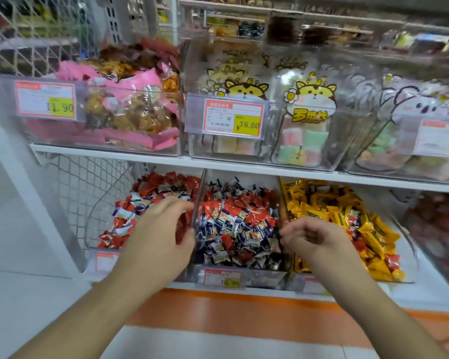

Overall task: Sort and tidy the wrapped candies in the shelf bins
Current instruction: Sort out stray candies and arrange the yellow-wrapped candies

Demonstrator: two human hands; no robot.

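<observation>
Candies fill 3 clear bins on the lower shelf in front of you. The left bin holds mostly red wrapped candies with some white and blue ones mixed in. The middle bin holds a jumble of red, dark blue and white wrapped candies, and it carries a price tag on its front lip. The right bin holds yellow wrapped candies, with a few red pieces lying among them near the front. Your left hand reaches over the left bin, right beside the clear divider between it and the middle bin; its fingers are relaxed and slightly bent, and it grips nothing you can see. Your right hand hovers over the wall between the middle and right bins with its fingers curled inward; whether it pinches a candy cannot be told, since the fingertips are blurred. On the upper shelf sit 3 larger clear bins: pink-wrapped snacks on the left with an 11.90 tag, cat-printed bags of pastel cubes in the middle with a 16.80 tag, and koala-printed bags on the right.
</observation>
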